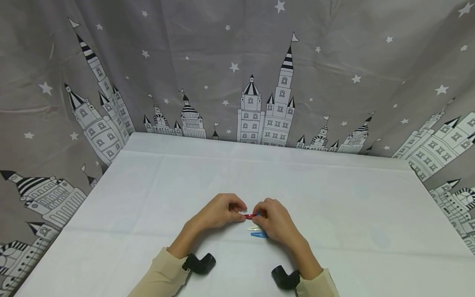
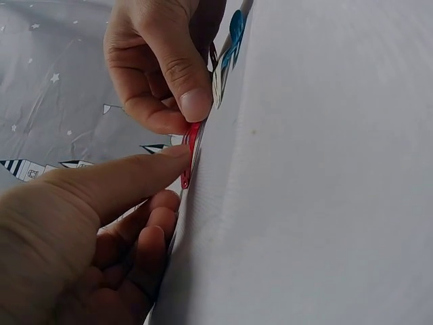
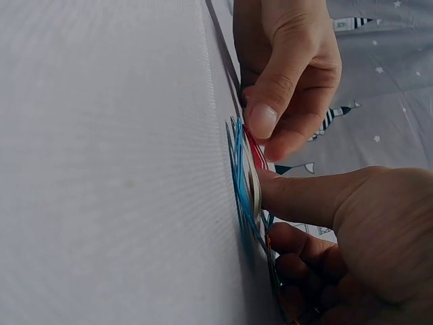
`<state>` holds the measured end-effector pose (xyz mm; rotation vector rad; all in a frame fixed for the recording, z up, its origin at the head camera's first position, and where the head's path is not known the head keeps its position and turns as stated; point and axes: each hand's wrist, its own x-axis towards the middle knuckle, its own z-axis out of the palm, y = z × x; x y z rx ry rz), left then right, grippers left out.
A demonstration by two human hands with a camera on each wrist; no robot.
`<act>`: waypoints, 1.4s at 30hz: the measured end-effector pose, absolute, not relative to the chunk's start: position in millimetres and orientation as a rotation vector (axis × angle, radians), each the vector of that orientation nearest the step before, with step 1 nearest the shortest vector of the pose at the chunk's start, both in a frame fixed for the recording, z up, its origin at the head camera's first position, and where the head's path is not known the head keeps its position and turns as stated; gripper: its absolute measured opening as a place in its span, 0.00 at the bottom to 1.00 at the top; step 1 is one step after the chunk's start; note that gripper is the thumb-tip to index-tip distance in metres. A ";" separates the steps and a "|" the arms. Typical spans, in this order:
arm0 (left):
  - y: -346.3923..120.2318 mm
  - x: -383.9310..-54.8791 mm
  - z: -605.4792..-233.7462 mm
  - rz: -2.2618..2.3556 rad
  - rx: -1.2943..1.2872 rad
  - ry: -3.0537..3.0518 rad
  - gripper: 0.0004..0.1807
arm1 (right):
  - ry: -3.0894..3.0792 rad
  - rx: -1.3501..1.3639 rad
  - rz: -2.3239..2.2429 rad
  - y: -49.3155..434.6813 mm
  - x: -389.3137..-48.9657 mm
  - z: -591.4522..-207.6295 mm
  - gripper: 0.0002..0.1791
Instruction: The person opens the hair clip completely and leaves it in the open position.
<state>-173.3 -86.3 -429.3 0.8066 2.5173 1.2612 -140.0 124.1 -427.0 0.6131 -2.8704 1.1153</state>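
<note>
In the head view, both hands work just below and right of the centre of the frame, over a white cloth (image 1: 352, 210). The left hand (image 1: 219, 211) reaches in from the lower left, its thumb touching the left end of a red clip (image 1: 250, 216); the right hand (image 1: 276, 221) reaches from the lower right and pinches the clip's right end. Just below lie a cream clip (image 1: 254, 229) and a blue clip (image 1: 257, 234), both partly hidden by the right hand. A grey curtain (image 1: 208, 45) printed with castles and stars fills the upper frame.

In the left wrist view, the red clip is left of centre. The left thumb lies against it, the other left fingers curled lower down; whether they also grip it, I cannot tell. The right thumb and forefinger hold its upper end, with cream and blue clips near the top, to their right.

In the right wrist view, the red clip shows right of centre, between the left fingertips above and the right thumb below, with cream and blue clips overlapping just left of it
</note>
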 end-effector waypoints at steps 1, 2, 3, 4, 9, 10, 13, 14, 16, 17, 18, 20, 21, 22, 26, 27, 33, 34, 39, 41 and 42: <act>-86.4 -173.4 -429.3 1.265 0.814 2.516 0.09 | -2.867 0.612 1.115 123.9 -140.3 -426.9 0.04; -86.4 -173.5 -429.3 1.268 0.821 2.515 0.08 | -2.862 0.611 1.119 123.8 -140.6 -426.7 0.05; -86.2 -173.2 -429.0 1.270 0.824 2.511 0.07 | -2.863 0.609 1.125 123.7 -140.8 -426.8 0.05; -86.2 -173.0 -429.2 1.267 0.828 2.509 0.07 | -2.863 0.604 1.129 123.7 -140.9 -426.9 0.05; -85.3 -171.5 -430.0 1.240 0.834 2.508 0.03 | -2.854 0.606 1.157 124.2 -140.4 -428.6 0.06; -85.2 -171.5 -430.2 1.235 0.840 2.512 0.02 | -2.852 0.602 1.163 124.3 -140.4 -428.9 0.07; -84.6 -171.0 -429.2 1.224 0.837 2.524 0.03 | -2.843 0.593 1.188 124.4 -140.6 -428.9 0.07; -84.6 -170.8 -429.0 1.219 0.837 2.527 0.03 | -2.842 0.589 1.195 124.6 -140.6 -429.0 0.07; -84.6 -170.8 -428.8 1.217 0.844 2.529 0.03 | -2.842 0.587 1.201 124.9 -140.6 -429.0 0.06; -84.6 -171.1 -428.8 1.216 0.843 2.528 0.03 | -2.841 0.590 1.203 125.1 -140.7 -428.9 0.06; -84.7 -171.3 -428.8 1.214 0.846 2.529 0.03 | -2.843 0.591 1.205 125.3 -140.7 -428.8 0.05; -84.5 -171.8 -429.1 1.213 0.857 2.531 0.03 | -2.851 0.588 1.211 125.6 -140.8 -428.6 0.04; -84.5 -172.2 -429.4 1.211 0.861 2.533 0.03 | -2.855 0.588 1.212 125.7 -140.7 -428.2 0.03; -84.4 -172.6 -429.9 1.212 0.867 2.533 0.02 | -2.859 0.584 1.219 125.8 -140.8 -428.0 0.03; -84.2 -172.3 -430.3 1.214 0.865 2.532 0.02 | -2.869 0.572 1.237 125.5 -140.6 -428.1 0.03; -84.2 -172.1 -430.4 1.216 0.861 2.531 0.02 | -2.870 0.570 1.240 125.4 -140.5 -428.2 0.04; -83.9 -171.2 -429.1 1.224 0.815 2.536 0.04 | -2.866 0.576 1.251 125.4 -140.3 -429.0 0.04; -83.7 -171.4 -428.9 1.225 0.811 2.536 0.03 | -2.866 0.573 1.254 125.6 -140.3 -428.8 0.03; -82.7 -172.1 -427.8 1.235 0.793 2.519 0.02 | -2.865 0.541 1.285 125.8 -140.5 -427.5 0.03; -82.9 -172.1 -427.7 1.240 0.785 2.510 0.03 | -2.857 0.536 1.299 125.2 -140.2 -427.2 0.04; -83.1 -172.0 -427.9 1.243 0.783 2.506 0.03 | -2.854 0.532 1.303 124.8 -140.2 -427.2 0.04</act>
